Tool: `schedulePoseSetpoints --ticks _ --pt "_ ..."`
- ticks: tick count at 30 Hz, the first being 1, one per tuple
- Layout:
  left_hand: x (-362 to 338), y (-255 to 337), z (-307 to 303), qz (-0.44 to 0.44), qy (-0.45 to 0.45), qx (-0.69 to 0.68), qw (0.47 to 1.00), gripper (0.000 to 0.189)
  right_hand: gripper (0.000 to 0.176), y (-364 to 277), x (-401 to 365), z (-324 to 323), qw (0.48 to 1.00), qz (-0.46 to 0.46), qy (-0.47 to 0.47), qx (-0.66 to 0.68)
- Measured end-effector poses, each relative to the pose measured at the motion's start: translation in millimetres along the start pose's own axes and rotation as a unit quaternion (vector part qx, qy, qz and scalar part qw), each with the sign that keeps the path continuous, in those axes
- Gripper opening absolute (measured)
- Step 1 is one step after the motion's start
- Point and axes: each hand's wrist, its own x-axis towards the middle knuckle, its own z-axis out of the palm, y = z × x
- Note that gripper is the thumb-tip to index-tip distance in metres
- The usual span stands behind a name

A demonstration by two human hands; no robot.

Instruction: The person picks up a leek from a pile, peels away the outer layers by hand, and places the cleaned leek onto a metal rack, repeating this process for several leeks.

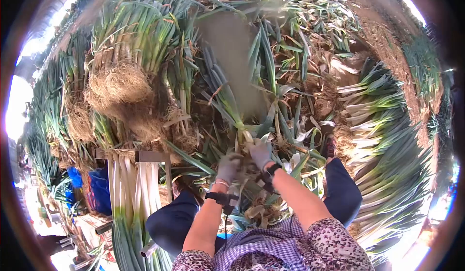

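Between my knees a leek (237,118) points away from me, its green leaves at the far end and its pale stem toward my hands. My right hand (260,154), in a light glove, is closed around the stem near its lower end. Just left of it, my left hand (228,168), also gloved, has its fingers curled close to the root end, smeared by motion; what they hold cannot be made out. Loose leaves and root scraps (256,210) lie below both hands.
Untrimmed leeks with shaggy roots (118,87) are heaped at the left. Cleaned leeks (373,130) lie in a long row at the right. More white-stemmed leeks (131,184) rest in a metal frame (150,155) by my left knee. A grey smear blurs the upper middle.
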Motion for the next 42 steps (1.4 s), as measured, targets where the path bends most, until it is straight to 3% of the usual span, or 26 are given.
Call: schedulePoseSetpoints --ticks 2,3,4,6,9,12,13,14,15,16,17,18,19,22,24,26,27,30,31,34,35,38,40,41,42 --pt "-3.1 6.5 -9.2 0.063 0.019 -0.044 0.997 0.035 0.026 -23.7 -23.9 -34.1 0.99 0.047 0.052 0.118" --pt "-13.7 46.4 -16.2 0.06 0.031 -0.171 0.983 0.037 0.027 -30.6 -34.4 -41.9 0.978 0.09 0.082 0.172" --pt "-20.2 79.0 -22.7 0.057 0.039 -0.295 0.953 0.039 0.026 -43.6 -49.7 -60.2 0.975 0.108 0.04 0.192" --pt "-21.3 113.1 -31.3 0.086 -0.045 -0.389 0.916 0.043 0.024 -76.5 -87.3 -114.8 0.962 0.143 -0.041 0.229" --pt "-58.1 155.7 -28.9 0.125 -0.133 -0.458 0.87 0.048 0.027 -71.6 -128.5 -128.5 0.856 0.124 -0.097 0.493" --pt "-91.4 175.2 -29.2 0.173 -0.137 -0.451 0.865 0.05 0.029 -75.3 -143.0 -141.4 0.921 0.084 -0.076 0.372" --pt "-102.9 178.1 -31.5 0.206 -0.12 -0.429 0.871 0.05 0.029 -80.3 -141.0 -157.8 0.963 0.05 -0.066 0.257" --pt "-116.6 181.8 -32.2 0.239 -0.102 -0.406 0.876 0.05 0.025 -77.5 -137.7 -159.6 0.972 0.065 -0.017 0.226" --pt "-132.5 189.4 -29.4 0.235 -0.083 -0.467 0.849 0.047 0.022 -87.8 -132.6 -169.6 0.985 -0.002 0.091 0.143" --pt "-146.2 193.9 -31.2 0.252 -0.058 -0.466 0.846 0.046 0.019 -98.2 -128.3 -182.7 0.961 -0.016 0.102 0.255" --pt "-159.4 195.6 -34.8 0.268 -0.033 -0.464 0.843 0.044 0.02 -91.5 -121.9 -180.6 0.965 -0.007 0.212 0.151" --pt "-168.6 196.6 -38.4 0.284 -0.008 -0.463 0.84 0.043 0.03 -111.7 -125.6 -191.2 0.964 0.002 0.219 0.148" --pt "-169.5 193.1 -41.5 0.299 0.022 -0.47 0.83 0.041 0.05 -127.9 -122.5 -193.2 0.96 -0.113 0.245 0.073" --pt "-187.9 185.6 -38.1 0.329 0.06 -0.391 0.857 0.037 0.062 -190.5 -128.3 -168.9 0.947 -0.227 0.225 -0.018" --pt "-208.7 179.7 -29.8 0.443 0.075 -0.214 0.867 0.034 0.056 -203.2 -124.5 -156.3 0.946 -0.249 0.188 0.087" --pt "-236.3 185.0 -17.4 0.417 -0.06 -0.455 0.785 0.034 0.051 -201.7 -116.7 -147.8 0.932 -0.235 0.101 0.257" --pt "-247.2 187.8 -16.8 0.436 -0.05 -0.408 0.801 0.034 0.048 -200.9 -115.1 -144.2 0.912 -0.222 0.054 0.34" --pt "-241.5 176.1 -15.4 0.382 -0.055 -0.375 0.843 0.034 0.04 -199.3 -134.9 -140.5 0.825 -0.178 -0.062 0.532" --pt "-240.6 174.0 -18.6 0.427 0.01 -0.228 0.875 0.032 0.036 -195.3 -133.9 -137.3 0.786 -0.158 -0.079 0.593" --pt "-235.3 180.0 -11.9 0.385 -0.011 -0.336 0.859 0.031 0.032 -181.5 -135.6 -141.5 0.779 -0.086 -0.033 0.62" --pt "-229.1 183.8 -7.1 0.4 -0.002 -0.368 0.839 0.031 0.025 -177.8 -133.6 -140.3 0.739 -0.038 0.002 0.672" --pt "-225.5 188.5 -13.7 0.405 0.029 -0.417 0.813 0.028 0.023 -142.8 -146.1 -157.9 0.741 -0.032 0.063 0.668" --pt "-218.1 188.9 -30.5 0.393 0.041 -0.433 0.81 0.029 0.025 -95.0 -143.1 -149.3 0.782 0.097 0.079 0.611" --pt "-216.5 189.6 -37.5 0.394 0.04 -0.442 0.805 0.031 0.027 -87.2 -154.2 -153.3 0.797 0.089 0.078 0.593" --pt "-215.6 190.1 -43.0 0.395 0.039 -0.451 0.799 0.034 0.027 -54.0 -148.5 -138.2 0.866 0.067 0.12 0.481"
